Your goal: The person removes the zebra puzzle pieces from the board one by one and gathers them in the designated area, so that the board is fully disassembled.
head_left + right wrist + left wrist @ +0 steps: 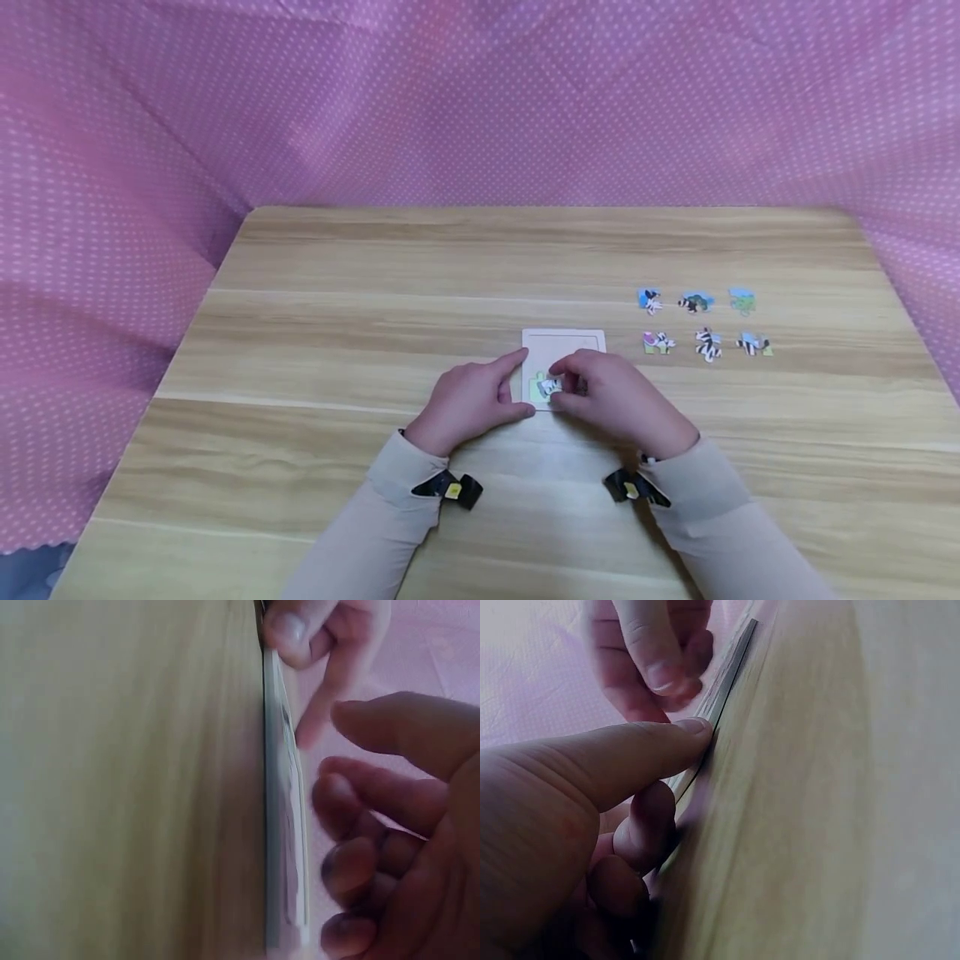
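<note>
A small white puzzle board (pixel 564 335) with a raised rim lies near the middle of the table. My left hand (pixel 472 402) holds its left side, with the thumb at the lower corner and the index finger at the left edge; in the left wrist view the thumb (pixel 660 746) presses on the board's edge. In the board's lower left sits a green and white puzzle piece (pixel 542 388). Over it hovers my right hand (pixel 618 400), thumb and index finger apart and nothing visible between them in the right wrist view. That hand hides the board's right part.
Several loose puzzle pieces lie in two rows to the right of the board, among them a zebra-striped piece (pixel 707 343) and a blue and green piece (pixel 742 301). A pink dotted curtain (pixel 525 108) hangs behind the wooden table (pixel 337 333).
</note>
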Available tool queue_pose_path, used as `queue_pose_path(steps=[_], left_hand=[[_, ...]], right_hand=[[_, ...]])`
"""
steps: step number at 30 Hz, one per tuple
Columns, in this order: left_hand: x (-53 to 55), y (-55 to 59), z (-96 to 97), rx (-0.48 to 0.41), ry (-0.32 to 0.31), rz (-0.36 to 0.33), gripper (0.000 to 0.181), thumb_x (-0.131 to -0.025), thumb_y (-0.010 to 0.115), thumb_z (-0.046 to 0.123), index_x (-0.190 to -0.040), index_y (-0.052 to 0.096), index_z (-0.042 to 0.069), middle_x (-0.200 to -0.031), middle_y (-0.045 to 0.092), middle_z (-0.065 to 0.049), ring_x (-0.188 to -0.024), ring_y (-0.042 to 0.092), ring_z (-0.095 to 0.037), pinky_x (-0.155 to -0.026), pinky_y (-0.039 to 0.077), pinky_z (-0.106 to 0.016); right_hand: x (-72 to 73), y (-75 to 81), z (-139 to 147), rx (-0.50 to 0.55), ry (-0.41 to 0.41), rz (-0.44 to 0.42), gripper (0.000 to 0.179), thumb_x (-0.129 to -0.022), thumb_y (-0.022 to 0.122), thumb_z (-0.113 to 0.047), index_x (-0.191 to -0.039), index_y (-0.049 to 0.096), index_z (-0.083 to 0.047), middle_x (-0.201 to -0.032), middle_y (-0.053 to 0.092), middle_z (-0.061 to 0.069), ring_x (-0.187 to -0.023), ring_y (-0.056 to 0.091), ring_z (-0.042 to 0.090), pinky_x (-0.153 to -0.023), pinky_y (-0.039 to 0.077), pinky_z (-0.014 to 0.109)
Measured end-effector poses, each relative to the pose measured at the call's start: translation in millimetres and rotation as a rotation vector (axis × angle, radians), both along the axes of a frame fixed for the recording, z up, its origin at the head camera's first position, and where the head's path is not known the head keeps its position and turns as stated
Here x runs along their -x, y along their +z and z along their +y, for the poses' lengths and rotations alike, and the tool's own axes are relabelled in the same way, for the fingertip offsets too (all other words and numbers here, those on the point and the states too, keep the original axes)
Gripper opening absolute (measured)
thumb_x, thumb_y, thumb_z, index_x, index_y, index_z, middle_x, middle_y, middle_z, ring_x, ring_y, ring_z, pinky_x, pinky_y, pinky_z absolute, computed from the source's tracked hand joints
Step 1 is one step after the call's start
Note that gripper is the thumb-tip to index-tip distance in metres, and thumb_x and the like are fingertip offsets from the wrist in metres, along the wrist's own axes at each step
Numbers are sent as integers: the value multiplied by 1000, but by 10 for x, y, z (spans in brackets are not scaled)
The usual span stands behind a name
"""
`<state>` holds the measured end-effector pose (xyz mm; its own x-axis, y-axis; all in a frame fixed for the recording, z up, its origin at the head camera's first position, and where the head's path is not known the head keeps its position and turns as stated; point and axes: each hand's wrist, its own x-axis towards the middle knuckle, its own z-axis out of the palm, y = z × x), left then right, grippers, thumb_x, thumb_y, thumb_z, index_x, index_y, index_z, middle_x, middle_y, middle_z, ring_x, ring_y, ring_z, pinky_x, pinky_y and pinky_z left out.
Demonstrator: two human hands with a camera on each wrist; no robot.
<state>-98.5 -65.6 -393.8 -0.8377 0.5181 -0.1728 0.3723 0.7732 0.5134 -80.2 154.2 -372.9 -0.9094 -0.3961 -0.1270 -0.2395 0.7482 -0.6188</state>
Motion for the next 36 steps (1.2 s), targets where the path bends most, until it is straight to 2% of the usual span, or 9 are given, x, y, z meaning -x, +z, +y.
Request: queue_pose_path(steps=[3,7,16,21,24,31,36], left_hand=[[-1,-6,0,-1,0,5,78,-85,78,46,-151,48,17,-68,56,17,-60,52,-2,-59,40,-27],[-2,-7,-4,-1,1,8,77,-86,78,45,-151,48,16,-68,56,16,-60,52,-3,-59,40,-27],[-2,-18,-8,2,8,8,77,-86,78,45,-151,48,17,-68,56,16,-60,52,-3,-60,40,-27],[-5,-36,9,0,-1,21,77,-85,78,46,-150,48,16,-68,56,17,-61,52,-2,-60,40,-27],[-9,-40,16,6,0,22,78,-85,78,46,-151,48,17,-68,56,17,-60,52,-3,-60,40,-27],[-14,-32,18,9,6,9,77,-86,78,45,-151,48,17,-68,56,16,-60,52,-3,-59,40,-27],[-12,-39,12,1,4,9,76,-86,77,45,-151,48,17,-68,56,15,-59,52,-3,-58,39,-27]], right_hand=[[-13,-19,-45,-39,8,-42,33,-88,76,-23,-117,71,-7,-84,57,-4,-76,52,16,-73,45,33],[-17,-24,-85,-77,10,-46,33,-89,75,-21,-118,69,-7,-88,57,-1,-79,53,18,-75,46,35],[-2,-33,-98,-56,-12,-61,28,-88,75,-18,-113,64,-13,-89,58,-2,-81,54,18,-77,47,37],[0,-52,-80,-9,-40,-22,15,-90,72,-12,-105,70,-12,-91,65,-2,-83,58,16,-81,51,39],[-2,-64,-73,-1,-52,4,13,-90,71,-9,-103,73,-11,-92,68,-2,-82,60,15,-82,52,39],[-5,-89,-83,-48,-52,83,13,-88,74,-11,-101,75,-12,-94,67,-2,-83,60,14,-81,53,38],[-8,-88,-84,-61,-64,101,13,-87,75,-12,-100,75,-12,-92,66,-3,-80,59,13,-78,53,37]])
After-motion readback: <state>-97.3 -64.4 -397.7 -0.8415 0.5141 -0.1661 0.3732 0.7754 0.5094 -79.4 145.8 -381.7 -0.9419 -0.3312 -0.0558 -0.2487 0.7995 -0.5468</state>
